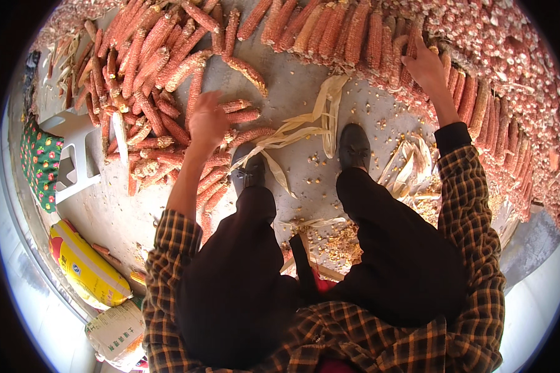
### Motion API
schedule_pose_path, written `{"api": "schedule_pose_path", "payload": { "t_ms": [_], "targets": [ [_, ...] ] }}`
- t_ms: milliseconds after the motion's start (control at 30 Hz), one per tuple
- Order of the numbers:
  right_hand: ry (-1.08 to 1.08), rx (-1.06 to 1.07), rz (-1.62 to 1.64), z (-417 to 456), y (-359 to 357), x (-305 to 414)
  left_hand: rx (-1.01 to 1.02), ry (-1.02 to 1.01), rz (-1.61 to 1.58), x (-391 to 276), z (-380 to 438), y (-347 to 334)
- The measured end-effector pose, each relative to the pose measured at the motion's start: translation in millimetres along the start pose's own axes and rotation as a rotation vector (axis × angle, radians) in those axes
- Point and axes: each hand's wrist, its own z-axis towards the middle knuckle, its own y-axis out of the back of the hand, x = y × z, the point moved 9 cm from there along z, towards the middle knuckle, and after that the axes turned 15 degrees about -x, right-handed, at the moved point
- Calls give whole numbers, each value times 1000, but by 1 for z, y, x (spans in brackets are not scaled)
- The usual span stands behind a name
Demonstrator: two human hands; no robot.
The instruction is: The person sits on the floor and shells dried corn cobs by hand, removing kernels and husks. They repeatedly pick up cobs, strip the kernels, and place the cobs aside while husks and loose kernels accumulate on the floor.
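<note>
Over the loose heap of red shelled corn cobs [158,70] is my left hand [208,119], blurred and with its fingers curled. Whether it grips a cob cannot be made out. My right hand [424,67] reaches to the neat row of stacked cobs [331,30] at the top right. Its index finger points away and its thumb is spread, both against cob ends in the row. The rest of its fingers are partly hidden. Dry corn husks [308,123] lie on the floor between the two hands.
Behind the row rises a wall of stacked cobs [504,51]. A white plastic stool [81,158] with a green flowered cloth [39,158] stands left. Below it lie a yellow sack [88,265] and a pale printed sack [116,331]. Loose kernels [340,238] and husks [408,163] litter the floor.
</note>
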Motion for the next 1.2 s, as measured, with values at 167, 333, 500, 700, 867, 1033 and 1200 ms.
{"api": "schedule_pose_path", "payload": {
  "t_ms": [167, 333, 500, 700, 867, 1033, 1200],
  "targets": [
    [74, -55, -66, 1, 6, 10, 119, -651, 244, -91, 8, -48],
    [186, -115, 4, -6, 19, 22, 316, -664, 340, -98, 31, -60],
    [238, -354, 219, -52, 61, 65, 177, -43, -836, -135, 61, -5],
    [-5, 723, 1389, -150, 23, 149, 543, 458, -1450, -195, 24, -9],
    [-248, 827, 1552, -155, 22, 127, 519, 513, -1383, -208, 15, -15],
    [-314, 158, 1218, -98, 38, 44, 539, 573, -1174, -178, 2, -29],
    [-195, -12, 817, -26, 51, 0, 563, 700, -1143, -139, -26, -42]
  ]
}}
